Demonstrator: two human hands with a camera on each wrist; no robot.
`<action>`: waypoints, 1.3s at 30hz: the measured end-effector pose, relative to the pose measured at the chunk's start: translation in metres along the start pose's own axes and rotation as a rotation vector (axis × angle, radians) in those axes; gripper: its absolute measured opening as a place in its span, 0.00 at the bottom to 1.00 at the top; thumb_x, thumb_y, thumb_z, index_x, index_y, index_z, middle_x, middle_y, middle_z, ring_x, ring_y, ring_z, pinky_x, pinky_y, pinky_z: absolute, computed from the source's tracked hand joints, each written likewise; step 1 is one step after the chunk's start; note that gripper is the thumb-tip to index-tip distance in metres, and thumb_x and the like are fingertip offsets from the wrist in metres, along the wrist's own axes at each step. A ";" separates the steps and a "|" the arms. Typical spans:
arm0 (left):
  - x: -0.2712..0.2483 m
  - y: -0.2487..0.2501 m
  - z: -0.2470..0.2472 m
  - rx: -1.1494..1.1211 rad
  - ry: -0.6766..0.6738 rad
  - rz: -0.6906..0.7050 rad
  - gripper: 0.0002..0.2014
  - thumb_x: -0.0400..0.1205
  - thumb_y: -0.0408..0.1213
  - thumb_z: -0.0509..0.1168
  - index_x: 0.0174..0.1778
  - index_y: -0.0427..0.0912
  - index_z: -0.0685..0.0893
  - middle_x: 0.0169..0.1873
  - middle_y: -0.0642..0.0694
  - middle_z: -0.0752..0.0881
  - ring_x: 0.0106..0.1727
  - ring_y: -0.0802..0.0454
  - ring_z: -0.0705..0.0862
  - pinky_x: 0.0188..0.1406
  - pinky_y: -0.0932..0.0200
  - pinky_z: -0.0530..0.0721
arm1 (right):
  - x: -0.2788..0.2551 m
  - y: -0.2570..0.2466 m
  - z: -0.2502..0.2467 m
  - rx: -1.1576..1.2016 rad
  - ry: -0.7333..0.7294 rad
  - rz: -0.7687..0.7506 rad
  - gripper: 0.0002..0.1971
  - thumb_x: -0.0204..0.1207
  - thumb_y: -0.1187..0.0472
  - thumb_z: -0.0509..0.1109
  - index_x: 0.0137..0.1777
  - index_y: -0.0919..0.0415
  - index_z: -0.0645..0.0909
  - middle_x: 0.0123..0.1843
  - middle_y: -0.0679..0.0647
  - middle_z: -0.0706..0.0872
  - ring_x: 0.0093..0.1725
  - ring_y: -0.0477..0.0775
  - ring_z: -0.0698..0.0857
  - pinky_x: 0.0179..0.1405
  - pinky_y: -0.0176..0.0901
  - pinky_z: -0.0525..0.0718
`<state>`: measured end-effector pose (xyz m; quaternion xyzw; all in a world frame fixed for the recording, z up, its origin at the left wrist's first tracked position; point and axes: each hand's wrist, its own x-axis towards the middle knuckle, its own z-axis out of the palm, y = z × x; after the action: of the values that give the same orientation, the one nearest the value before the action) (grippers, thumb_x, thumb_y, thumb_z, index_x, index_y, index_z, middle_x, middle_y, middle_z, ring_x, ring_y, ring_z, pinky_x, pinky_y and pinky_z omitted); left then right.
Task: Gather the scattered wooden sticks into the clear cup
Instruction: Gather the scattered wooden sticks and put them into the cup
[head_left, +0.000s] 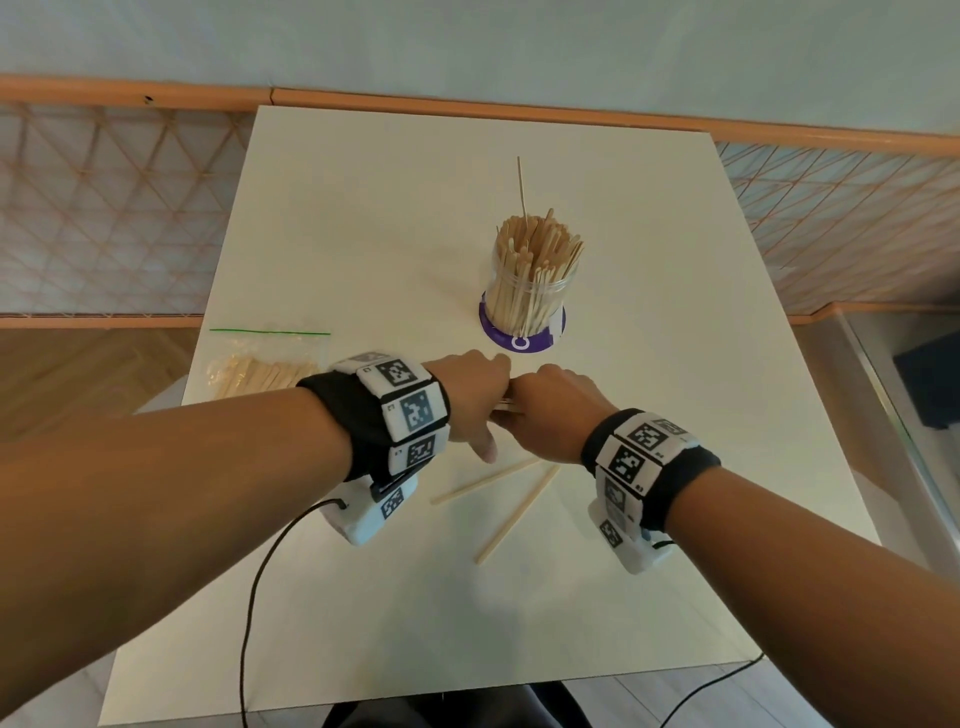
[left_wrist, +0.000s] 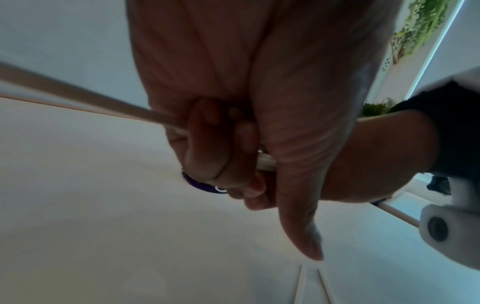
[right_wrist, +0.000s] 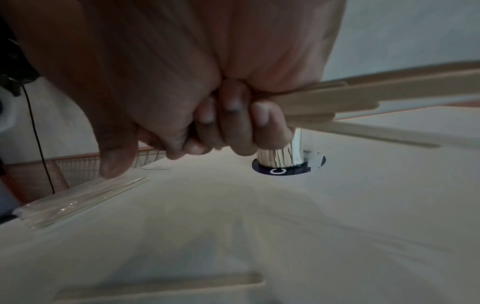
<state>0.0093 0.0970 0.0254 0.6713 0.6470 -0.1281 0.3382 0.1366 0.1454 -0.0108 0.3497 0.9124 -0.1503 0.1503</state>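
A clear cup (head_left: 535, 283) packed with wooden sticks stands on a purple coaster (head_left: 519, 340) at mid-table. In front of it my left hand (head_left: 470, 400) and right hand (head_left: 553, 410) meet, and both grip one bundle of wooden sticks (head_left: 506, 408). In the right wrist view the fingers (right_wrist: 233, 115) curl round the bundle (right_wrist: 363, 96), which sticks out to the right. In the left wrist view the fingers (left_wrist: 207, 148) wrap the stick ends (left_wrist: 265, 162), with the thumb pointing down. Two loose sticks (head_left: 483, 480) (head_left: 519, 514) lie on the table below my hands.
A zip bag of more sticks (head_left: 260, 369) lies at the white table's (head_left: 675, 364) left edge. One thin skewer (head_left: 521, 187) rises above the cup. A black cable (head_left: 254, 597) runs from my left wrist over the near edge.
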 end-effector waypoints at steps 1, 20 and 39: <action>-0.001 -0.001 -0.001 -0.023 0.016 0.007 0.36 0.69 0.48 0.79 0.65 0.40 0.68 0.45 0.48 0.75 0.45 0.47 0.79 0.44 0.54 0.80 | -0.002 0.000 0.000 0.028 0.002 -0.006 0.22 0.85 0.39 0.56 0.64 0.50 0.84 0.44 0.52 0.87 0.39 0.55 0.82 0.38 0.45 0.79; 0.012 0.040 0.089 -0.113 0.102 -0.075 0.36 0.72 0.55 0.74 0.67 0.35 0.71 0.61 0.39 0.75 0.62 0.41 0.77 0.61 0.49 0.80 | -0.009 0.043 -0.004 1.047 0.367 0.349 0.26 0.85 0.41 0.60 0.32 0.58 0.81 0.21 0.43 0.69 0.22 0.46 0.67 0.30 0.42 0.70; 0.006 -0.004 0.083 0.079 0.099 0.002 0.08 0.78 0.25 0.62 0.52 0.34 0.80 0.50 0.38 0.80 0.50 0.40 0.83 0.42 0.54 0.79 | -0.027 0.048 0.005 0.990 0.414 0.406 0.27 0.87 0.44 0.60 0.37 0.66 0.83 0.27 0.49 0.73 0.29 0.49 0.71 0.32 0.39 0.72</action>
<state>0.0290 0.0501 -0.0411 0.6903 0.6566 -0.1198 0.2793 0.1893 0.1623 -0.0133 0.5687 0.6583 -0.4561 -0.1875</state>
